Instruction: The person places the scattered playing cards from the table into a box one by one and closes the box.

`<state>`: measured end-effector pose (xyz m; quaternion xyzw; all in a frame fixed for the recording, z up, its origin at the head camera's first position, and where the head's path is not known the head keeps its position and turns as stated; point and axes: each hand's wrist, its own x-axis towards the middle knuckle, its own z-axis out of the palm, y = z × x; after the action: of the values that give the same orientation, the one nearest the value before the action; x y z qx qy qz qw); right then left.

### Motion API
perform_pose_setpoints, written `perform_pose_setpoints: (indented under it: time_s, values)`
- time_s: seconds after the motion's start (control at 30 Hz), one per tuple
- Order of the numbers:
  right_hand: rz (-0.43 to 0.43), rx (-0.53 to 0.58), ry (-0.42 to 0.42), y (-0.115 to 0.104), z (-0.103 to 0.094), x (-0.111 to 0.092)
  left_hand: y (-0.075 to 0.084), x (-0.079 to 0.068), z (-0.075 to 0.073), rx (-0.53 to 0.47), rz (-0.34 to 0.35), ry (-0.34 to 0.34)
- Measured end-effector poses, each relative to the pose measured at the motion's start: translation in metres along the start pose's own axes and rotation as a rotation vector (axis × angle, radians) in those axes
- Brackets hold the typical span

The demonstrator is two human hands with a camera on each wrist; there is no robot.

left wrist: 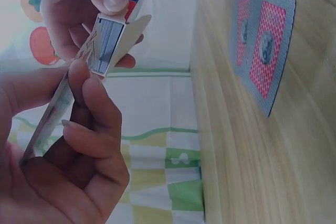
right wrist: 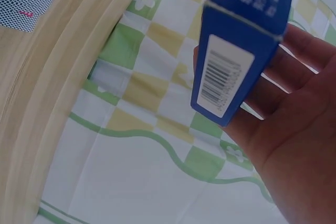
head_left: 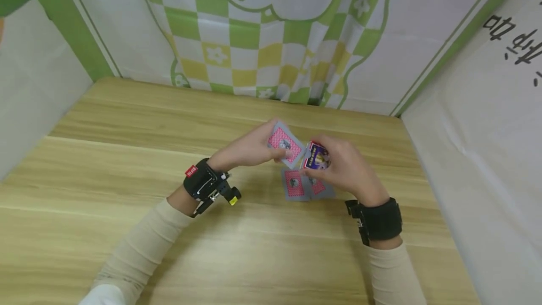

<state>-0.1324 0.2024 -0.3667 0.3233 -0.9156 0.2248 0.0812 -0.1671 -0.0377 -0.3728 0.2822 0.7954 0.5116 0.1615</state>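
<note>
My left hand pinches a playing card between thumb and fingers, its red patterned back facing up. In my right hand is a blue card box, gripped along its sides. The left wrist view shows the open end of the box with its white flap raised and the edges of a stack of cards inside. The held card's edge comes right up to that open end. A barcode label marks the opposite end of the box in the right wrist view.
Below the hands, two red-backed cards lie side by side on the wooden table. A checkered green and yellow cloth hangs behind the table's back edge. A white wall panel stands on the right.
</note>
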Motion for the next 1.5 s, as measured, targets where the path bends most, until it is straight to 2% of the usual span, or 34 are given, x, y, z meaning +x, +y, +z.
perform_pose_setpoints:
  time_s: [0.57, 0.8, 0.97, 1.23, 1.5]
  values:
    - [-0.008, -0.008, 0.017, -0.0017, -0.0024, -0.0073, -0.0004, -0.0002, 0.0054, -0.064, 0.0, -0.012]
    - [-0.015, 0.0, 0.023, -0.002, -0.0034, -0.0065, 0.0001, -0.0022, 0.0043, -0.011, -0.008, -0.008]
    - [-0.024, 0.002, 0.025, -0.0031, -0.0046, -0.0054, 0.0009, -0.0035, 0.0031, -0.012, -0.013, -0.011]
    - [-0.018, 0.006, -0.007, -0.0027, -0.006, -0.0032, -0.0001, 0.0008, 0.0043, -0.026, -0.007, 0.051]
    - [-0.017, 0.015, 0.027, -0.0028, -0.0049, -0.0026, 0.0019, 0.002, 0.005, -0.05, -0.013, 0.058]
